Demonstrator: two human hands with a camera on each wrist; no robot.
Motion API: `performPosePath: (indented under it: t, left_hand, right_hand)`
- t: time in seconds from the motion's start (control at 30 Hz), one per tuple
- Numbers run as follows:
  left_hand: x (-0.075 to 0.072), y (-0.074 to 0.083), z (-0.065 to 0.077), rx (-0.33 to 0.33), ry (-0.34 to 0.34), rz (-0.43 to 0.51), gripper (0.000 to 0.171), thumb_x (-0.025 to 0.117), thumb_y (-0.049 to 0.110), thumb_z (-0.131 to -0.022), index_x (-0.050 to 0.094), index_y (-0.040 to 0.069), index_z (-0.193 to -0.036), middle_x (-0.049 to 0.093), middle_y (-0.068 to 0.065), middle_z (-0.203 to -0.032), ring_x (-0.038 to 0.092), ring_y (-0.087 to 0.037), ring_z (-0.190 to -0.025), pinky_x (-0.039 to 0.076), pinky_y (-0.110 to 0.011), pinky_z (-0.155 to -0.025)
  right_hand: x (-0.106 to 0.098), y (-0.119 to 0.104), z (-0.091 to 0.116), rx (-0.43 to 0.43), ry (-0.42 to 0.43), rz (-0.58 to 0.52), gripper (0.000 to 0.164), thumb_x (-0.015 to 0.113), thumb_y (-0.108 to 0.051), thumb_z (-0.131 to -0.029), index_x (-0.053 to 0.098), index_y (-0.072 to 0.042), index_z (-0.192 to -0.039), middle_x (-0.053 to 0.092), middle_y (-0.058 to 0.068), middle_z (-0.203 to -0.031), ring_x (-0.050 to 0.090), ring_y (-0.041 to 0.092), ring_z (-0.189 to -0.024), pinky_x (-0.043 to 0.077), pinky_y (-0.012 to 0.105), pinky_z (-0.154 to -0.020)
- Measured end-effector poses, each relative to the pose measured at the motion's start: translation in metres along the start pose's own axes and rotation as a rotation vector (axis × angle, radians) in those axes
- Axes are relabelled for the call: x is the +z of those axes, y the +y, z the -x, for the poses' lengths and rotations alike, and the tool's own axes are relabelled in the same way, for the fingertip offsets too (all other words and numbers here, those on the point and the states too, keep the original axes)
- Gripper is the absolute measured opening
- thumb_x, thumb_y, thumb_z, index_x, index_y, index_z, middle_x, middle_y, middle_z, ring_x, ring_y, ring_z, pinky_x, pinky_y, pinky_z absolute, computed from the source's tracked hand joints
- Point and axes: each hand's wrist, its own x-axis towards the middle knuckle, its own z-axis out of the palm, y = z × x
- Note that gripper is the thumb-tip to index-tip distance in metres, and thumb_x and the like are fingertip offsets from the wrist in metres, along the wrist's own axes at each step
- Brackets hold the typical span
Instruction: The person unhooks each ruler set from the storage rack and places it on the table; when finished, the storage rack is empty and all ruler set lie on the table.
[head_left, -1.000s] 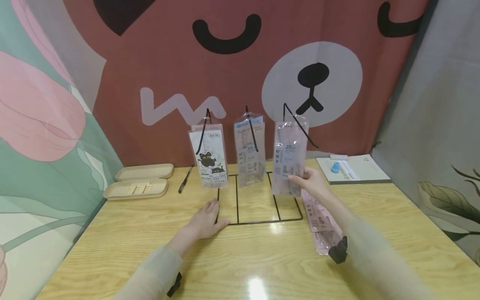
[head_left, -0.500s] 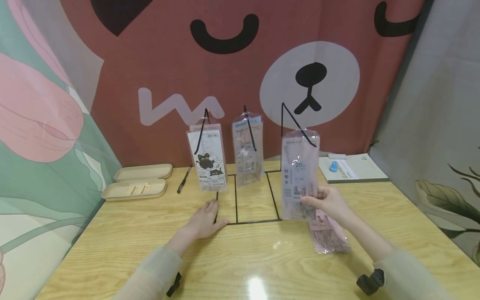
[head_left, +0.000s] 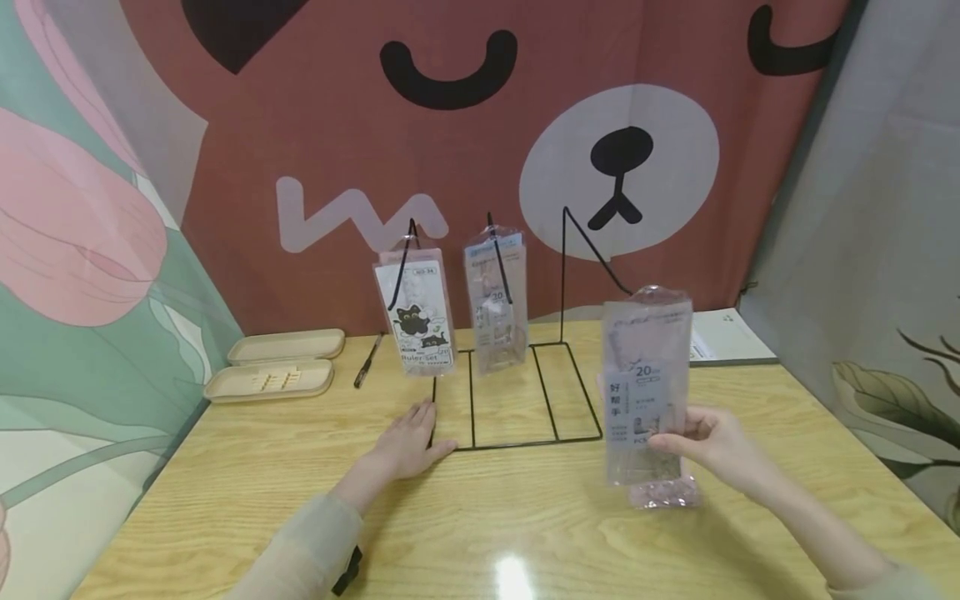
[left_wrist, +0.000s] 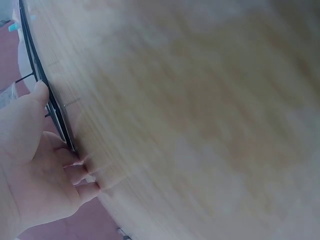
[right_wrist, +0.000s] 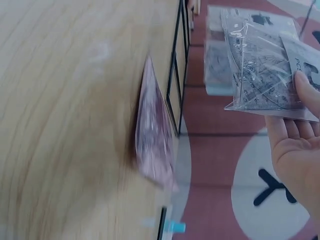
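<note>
Just right of the rack [head_left: 517, 445], near the tip of its right hook [head_left: 598, 251]: a clear packet [head_left: 647, 358], long axis near vertical, pinched low at its right edge by the right hand [head_left: 716, 446], the nearer one. Partly hidden behind its lower end, a pink packet [head_left: 663, 496] on the table [head_left: 450, 533]. Well left, the left hand [head_left: 407, 442], with fingers fairly straight, resting on the rack's left bar. Touching the hook or not: cannot tell.
</note>
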Motion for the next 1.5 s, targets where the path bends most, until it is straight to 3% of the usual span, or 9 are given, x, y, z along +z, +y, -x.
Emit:
performPosePath:
  t: [0.13,0.33,0.43,0.57,0.8,0.97,1.13,1.3,1.5]
  left_hand:
    - [0.001,-0.001,0.0,0.0,-0.003,0.003,0.077,0.043,0.05,-0.096,0.024,-0.005,-0.146,0.022,-0.022,-0.154,0.023,-0.04,-0.141,0.024,-0.053,-0.115]
    - [0.001,-0.001,0.0,0.003,0.006,-0.003,0.077,0.043,0.05,-0.096,0.025,-0.006,-0.146,0.023,-0.023,-0.153,0.024,-0.04,-0.141,0.024,-0.053,-0.115]
    - [0.001,-0.001,0.0,-0.001,0.007,-0.003,0.077,0.044,0.049,-0.096,0.025,-0.006,-0.146,0.023,-0.023,-0.153,0.024,-0.039,-0.141,0.024,-0.052,-0.115]
    - [0.001,-0.001,0.0,-0.001,0.003,0.002,0.077,0.044,0.049,-0.096,0.025,-0.006,-0.146,0.023,-0.022,-0.154,0.024,-0.039,-0.141,0.024,-0.052,-0.115]
    - [0.0,-0.002,-0.001,-0.001,0.0,0.005,0.077,0.043,0.049,-0.096,0.024,-0.006,-0.146,0.021,-0.022,-0.154,0.023,-0.039,-0.142,0.023,-0.052,-0.116]
    - [0.0,0.0,-0.001,0.001,-0.009,0.014,0.077,0.043,0.05,-0.096,0.023,-0.005,-0.146,0.021,-0.022,-0.154,0.022,-0.039,-0.142,0.023,-0.052,-0.116]
    - [0.0,0.001,-0.001,0.0,-0.018,0.026,0.077,0.044,0.049,-0.096,0.023,-0.006,-0.146,0.021,-0.023,-0.154,0.021,-0.039,-0.142,0.022,-0.052,-0.116]
    - [0.0,0.0,-0.001,-0.002,-0.01,0.023,0.076,0.043,0.049,-0.097,0.023,-0.006,-0.146,0.021,-0.023,-0.154,0.021,-0.039,-0.142,0.022,-0.052,-0.116]
    - [0.0,-0.002,-0.002,-0.004,-0.01,0.01,0.077,0.043,0.05,-0.096,0.023,-0.005,-0.147,0.02,-0.022,-0.154,0.021,-0.039,-0.143,0.021,-0.051,-0.117]
  right_hand:
    - [-0.02,0.01,0.007,0.061,0.057,0.055,0.029,0.065,-0.018,-0.089,0.065,0.004,-0.108,0.073,-0.015,-0.093,0.065,-0.002,-0.084,0.051,0.017,-0.076]
    - [-0.046,0.035,0.014,0.149,0.111,0.168,0.052,0.057,-0.031,-0.094,0.049,0.008,-0.129,0.069,0.018,-0.109,0.064,-0.004,-0.082,0.056,0.043,-0.078]
    - [-0.055,0.048,0.015,0.188,0.132,0.243,0.058,0.056,-0.035,-0.094,0.046,0.01,-0.13,0.066,0.027,-0.108,0.064,-0.003,-0.076,0.056,0.043,-0.073]
    - [-0.065,0.062,0.013,0.247,0.126,0.321,0.058,0.059,-0.033,-0.092,0.051,0.016,-0.122,0.067,0.029,-0.102,0.063,0.004,-0.071,0.052,0.026,-0.063]
    - [-0.074,0.073,0.001,0.319,0.006,0.475,0.056,0.068,-0.032,-0.085,0.059,0.018,-0.109,0.067,0.03,-0.096,0.064,0.025,-0.077,0.052,0.038,-0.067]
    - [-0.075,0.076,-0.004,0.358,-0.003,0.484,0.058,0.072,-0.037,-0.081,0.062,0.017,-0.1,0.068,0.023,-0.084,0.059,0.017,-0.07,0.049,0.03,-0.06]
    - [-0.076,0.073,-0.006,0.322,0.022,0.584,0.05,0.071,-0.032,-0.08,0.061,0.017,-0.081,0.063,0.017,-0.068,0.054,0.022,-0.06,0.046,0.03,-0.051]
    - [-0.077,0.056,-0.015,0.244,0.062,0.682,0.072,0.069,-0.031,-0.082,0.045,0.031,-0.11,0.048,0.05,-0.107,0.053,0.059,-0.093,0.05,0.059,-0.075]
    - [-0.062,0.033,-0.032,0.166,0.075,0.631,0.077,0.063,-0.036,-0.088,0.037,0.025,-0.127,0.042,0.045,-0.125,0.043,0.059,-0.113,0.043,0.064,-0.09]
